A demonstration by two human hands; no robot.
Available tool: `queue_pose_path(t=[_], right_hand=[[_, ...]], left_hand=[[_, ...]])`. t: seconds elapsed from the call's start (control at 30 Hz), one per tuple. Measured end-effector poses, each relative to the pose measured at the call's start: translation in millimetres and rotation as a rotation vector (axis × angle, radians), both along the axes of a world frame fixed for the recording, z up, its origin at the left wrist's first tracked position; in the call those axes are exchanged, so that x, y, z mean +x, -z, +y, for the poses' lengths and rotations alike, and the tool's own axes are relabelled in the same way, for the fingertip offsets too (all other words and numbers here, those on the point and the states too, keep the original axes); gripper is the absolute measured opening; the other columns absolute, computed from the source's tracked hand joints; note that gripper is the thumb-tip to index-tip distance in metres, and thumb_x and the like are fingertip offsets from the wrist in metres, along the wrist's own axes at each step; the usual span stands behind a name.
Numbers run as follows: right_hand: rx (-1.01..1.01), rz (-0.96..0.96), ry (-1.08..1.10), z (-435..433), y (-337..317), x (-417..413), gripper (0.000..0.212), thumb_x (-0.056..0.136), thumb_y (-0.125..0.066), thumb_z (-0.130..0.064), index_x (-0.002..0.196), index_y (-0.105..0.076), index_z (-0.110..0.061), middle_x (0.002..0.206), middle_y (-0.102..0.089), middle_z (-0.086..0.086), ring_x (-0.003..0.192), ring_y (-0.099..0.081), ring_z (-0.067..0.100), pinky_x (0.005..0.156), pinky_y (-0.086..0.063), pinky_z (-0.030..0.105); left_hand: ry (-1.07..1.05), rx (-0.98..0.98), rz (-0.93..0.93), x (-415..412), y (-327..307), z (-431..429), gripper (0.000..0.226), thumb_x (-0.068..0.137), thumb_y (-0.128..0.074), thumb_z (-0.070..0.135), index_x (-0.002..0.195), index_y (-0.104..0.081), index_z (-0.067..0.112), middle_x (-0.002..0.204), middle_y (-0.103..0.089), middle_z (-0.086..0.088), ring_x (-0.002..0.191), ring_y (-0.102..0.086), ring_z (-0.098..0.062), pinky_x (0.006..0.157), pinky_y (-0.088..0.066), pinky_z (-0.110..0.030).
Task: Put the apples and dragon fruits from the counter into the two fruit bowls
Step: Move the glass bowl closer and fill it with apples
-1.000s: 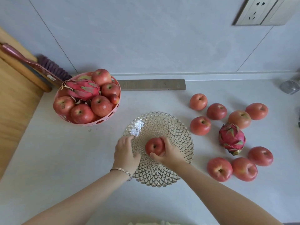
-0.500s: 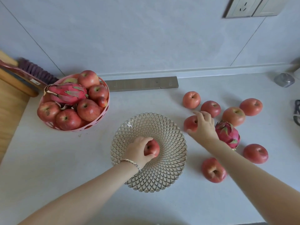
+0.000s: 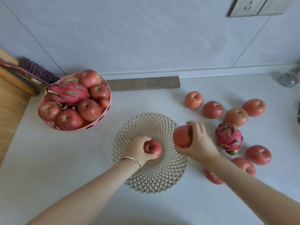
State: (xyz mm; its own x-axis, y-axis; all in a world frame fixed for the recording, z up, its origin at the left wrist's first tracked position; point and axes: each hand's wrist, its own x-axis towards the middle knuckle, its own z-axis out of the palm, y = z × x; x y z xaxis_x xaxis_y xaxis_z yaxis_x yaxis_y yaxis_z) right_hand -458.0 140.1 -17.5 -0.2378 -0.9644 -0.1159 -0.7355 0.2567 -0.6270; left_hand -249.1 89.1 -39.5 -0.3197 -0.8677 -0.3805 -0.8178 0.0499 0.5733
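Note:
A clear lattice glass bowl [image 3: 162, 181] sits in the middle of the counter. My left hand [image 3: 138, 150] grips a red apple [image 3: 153, 147] at the bowl's centre. My right hand [image 3: 198, 145] holds a second apple [image 3: 182, 136] above the bowl's right rim. A pink bowl [image 3: 103, 118] at the left is heaped with apples and one dragon fruit [image 3: 69, 93]. To the right, a dragon fruit [image 3: 228, 138] lies on the counter among several loose apples [image 3: 212, 109].
A grey strip [image 3: 142, 83] lies along the wall behind the bowls. A brush with purple bristles [image 3: 35, 69] and a wooden board [image 3: 9, 101] are at the far left. A small grey object [image 3: 288, 80] sits at the far right.
My right hand reached to the loose apples, picked one up and carried it left to the glass bowl's rim. My left hand took over the apple in the bowl's centre.

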Motion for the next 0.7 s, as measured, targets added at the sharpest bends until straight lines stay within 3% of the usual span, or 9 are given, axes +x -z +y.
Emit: queue_pose_path(t=[0.07, 0.17, 0.27, 0.5, 0.7], right_hand=[[0.131, -0.047, -0.082, 18.3, -6.4, 27.2, 0.082, 0.047, -0.069, -0.054, 0.118, -0.038, -0.027, 0.108, -0.041, -0.007, 0.091, -0.055, 0.017, 0.075, -0.044, 0.028], [0.302, 0.054, -0.181, 35.8, 3.8, 62.8, 0.078, 0.048, -0.067, -0.055, 0.115, -0.036, -0.031, 0.106, -0.038, -0.007, 0.089, -0.052, 0.017, 0.072, -0.041, 0.026], [0.402, 0.046, -0.113, 44.2, 19.2, 87.9, 0.083, 0.050, -0.072, -0.054, 0.119, -0.035, -0.027, 0.107, -0.037, -0.003, 0.095, -0.052, 0.021, 0.076, -0.042, 0.029], [0.390, -0.019, 0.085, 49.0, 34.1, 114.3, 0.095, 0.051, -0.077, -0.059, 0.124, -0.032, -0.019, 0.119, -0.037, 0.002, 0.110, -0.048, 0.023, 0.090, -0.043, 0.034], [0.381, -0.045, 0.083, 53.0, 34.9, 121.2, 0.093, 0.057, -0.073, -0.058, 0.128, -0.030, -0.015, 0.121, -0.035, 0.005, 0.114, -0.047, 0.024, 0.095, -0.043, 0.035]], left_hand=[[-0.001, 0.007, 0.012, -0.7, -1.7, -0.5, 0.067, 0.060, -0.083, 0.033, 0.120, -0.054, 0.025, 0.128, -0.054, 0.004, 0.112, -0.052, -0.016, 0.090, -0.037, -0.025], [-0.021, 0.020, 0.019, -0.4, -1.4, -1.7, 0.066, 0.059, -0.084, 0.032, 0.118, -0.056, 0.024, 0.125, -0.056, 0.003, 0.112, -0.053, -0.017, 0.094, -0.040, -0.029], [-0.048, 0.030, 0.025, -1.0, 0.4, -1.1, 0.062, 0.062, -0.082, 0.028, 0.117, -0.056, 0.025, 0.126, -0.056, 0.001, 0.114, -0.052, -0.018, 0.096, -0.041, -0.030], [-0.074, -0.007, 0.047, 1.7, 4.4, 11.4, 0.065, 0.076, -0.071, 0.033, 0.134, -0.043, 0.023, 0.141, -0.046, 0.000, 0.129, -0.042, -0.019, 0.104, -0.034, -0.030], [-0.075, -0.094, 0.064, -8.3, 4.4, 11.6, 0.056, 0.069, -0.077, 0.018, 0.119, -0.054, 0.022, 0.126, -0.053, -0.003, 0.117, -0.048, -0.022, 0.098, -0.037, -0.029]])
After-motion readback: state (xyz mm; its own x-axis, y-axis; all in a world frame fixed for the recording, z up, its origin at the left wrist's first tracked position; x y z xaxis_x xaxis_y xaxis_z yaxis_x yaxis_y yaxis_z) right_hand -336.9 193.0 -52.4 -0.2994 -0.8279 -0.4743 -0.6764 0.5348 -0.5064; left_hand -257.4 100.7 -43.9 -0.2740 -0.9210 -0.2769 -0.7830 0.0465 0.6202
